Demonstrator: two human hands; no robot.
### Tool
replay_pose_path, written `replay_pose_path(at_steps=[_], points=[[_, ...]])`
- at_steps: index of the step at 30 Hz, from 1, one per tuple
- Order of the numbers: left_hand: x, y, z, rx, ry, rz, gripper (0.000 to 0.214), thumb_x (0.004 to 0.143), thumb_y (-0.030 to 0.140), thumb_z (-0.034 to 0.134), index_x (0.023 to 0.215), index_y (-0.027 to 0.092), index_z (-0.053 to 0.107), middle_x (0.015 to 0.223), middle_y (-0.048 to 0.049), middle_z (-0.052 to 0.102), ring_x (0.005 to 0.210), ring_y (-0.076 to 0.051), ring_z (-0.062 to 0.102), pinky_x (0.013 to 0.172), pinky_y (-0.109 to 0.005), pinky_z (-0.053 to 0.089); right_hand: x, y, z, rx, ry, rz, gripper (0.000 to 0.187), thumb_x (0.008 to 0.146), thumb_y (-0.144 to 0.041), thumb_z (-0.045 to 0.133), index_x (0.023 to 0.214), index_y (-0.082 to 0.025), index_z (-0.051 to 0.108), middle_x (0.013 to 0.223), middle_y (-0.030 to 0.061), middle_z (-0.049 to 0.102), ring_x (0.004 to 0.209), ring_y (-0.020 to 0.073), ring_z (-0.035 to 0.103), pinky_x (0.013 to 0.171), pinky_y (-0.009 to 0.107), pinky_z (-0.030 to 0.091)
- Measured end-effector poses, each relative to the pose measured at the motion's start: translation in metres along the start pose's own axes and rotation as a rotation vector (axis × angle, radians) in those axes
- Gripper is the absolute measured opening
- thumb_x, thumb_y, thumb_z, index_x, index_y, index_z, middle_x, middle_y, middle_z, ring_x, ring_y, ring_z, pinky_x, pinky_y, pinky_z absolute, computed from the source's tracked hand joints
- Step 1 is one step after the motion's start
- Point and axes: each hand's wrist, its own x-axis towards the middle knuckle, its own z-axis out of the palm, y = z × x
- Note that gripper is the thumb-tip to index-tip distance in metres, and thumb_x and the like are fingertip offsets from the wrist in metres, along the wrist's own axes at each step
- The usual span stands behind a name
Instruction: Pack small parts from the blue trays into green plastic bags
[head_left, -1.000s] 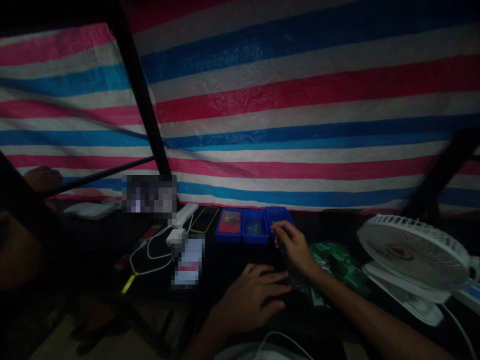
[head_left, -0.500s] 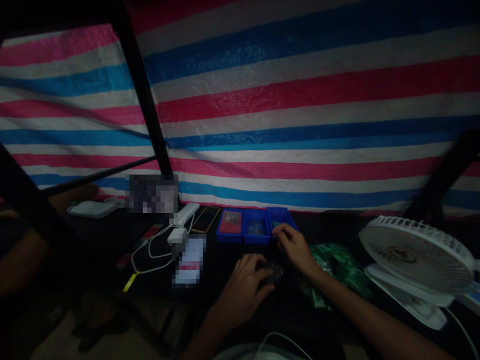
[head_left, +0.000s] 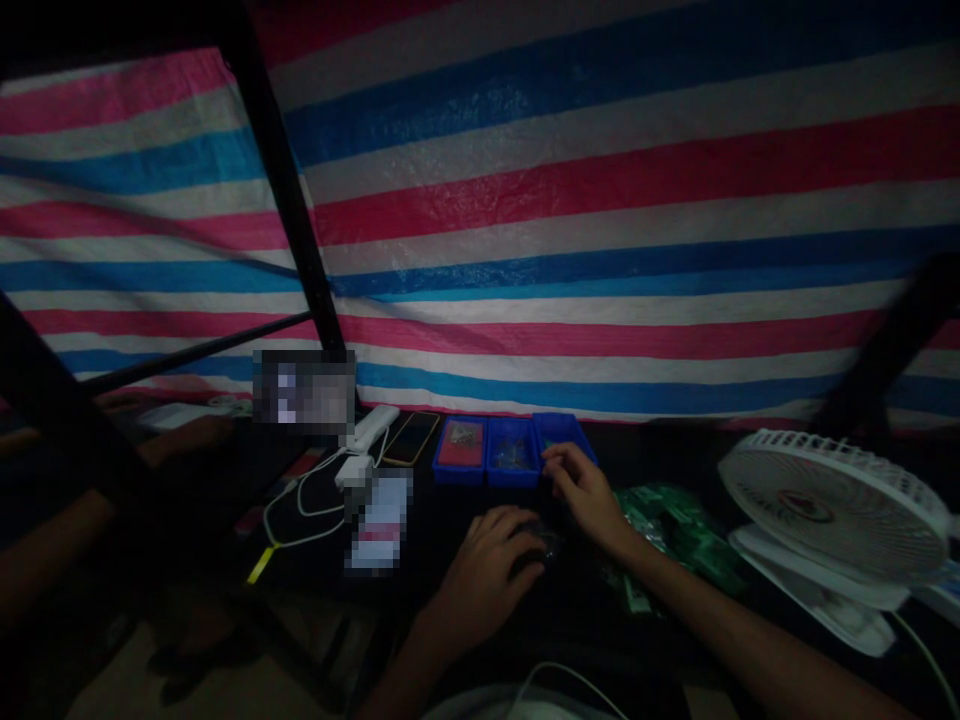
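In dim light my left hand [head_left: 487,578] lies on the dark table with fingers curled over a small dark object [head_left: 541,545] that I cannot make out. My right hand [head_left: 587,492] reaches forward, its fingertips pinched together at the near edge of the right-most of three small blue trays [head_left: 559,430]. Whether anything is in the pinch is too dark to tell. The middle blue tray [head_left: 512,455] and the left blue tray [head_left: 459,447] hold small parts. A heap of green circuit boards [head_left: 675,530] lies just right of my right wrist.
A white desk fan [head_left: 832,510] stands at the right. A phone [head_left: 409,438], a white charger and cables [head_left: 352,470] lie left of the trays. Black frame bars [head_left: 285,200] rise at the left. Another person's arm [head_left: 180,440] rests at the far left. A striped tarp hangs behind.
My left hand's fingers have curled inward from flat over the small dark object. My right hand stayed at the blue tray's edge. The other person's arm at the left has shifted.
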Motion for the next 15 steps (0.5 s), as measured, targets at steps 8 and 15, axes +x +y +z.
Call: replay_pose_path(at_steps=[8,15], points=[[-0.002,0.006,-0.002,-0.133,-0.075,0.158,0.034,0.1,0.011,0.06,0.122,0.031,0.075,0.133,-0.0004,0.073,0.13,-0.019,0.064,0.116,-0.037,0.049,-0.002,-0.002,0.0,0.013,-0.052,-0.029,0.028,0.102,-0.046,0.057,0.119,-0.024,0.058,0.088,-0.0004,0.061,0.065,0.0155,0.055,0.063,0.028,0.046],[0.0,0.014,-0.008,-0.111,-0.078,0.172,0.039,0.099,0.008,0.056,0.126,0.03,0.073,0.135,-0.0042,0.07,0.132,-0.021,0.061,0.113,-0.038,0.05,-0.006,-0.002,0.002,-0.017,-0.095,-0.055,0.027,0.104,-0.043,0.056,0.123,-0.025,0.057,0.09,-0.0005,0.06,0.067,0.0154,0.056,0.063,0.028,0.047]])
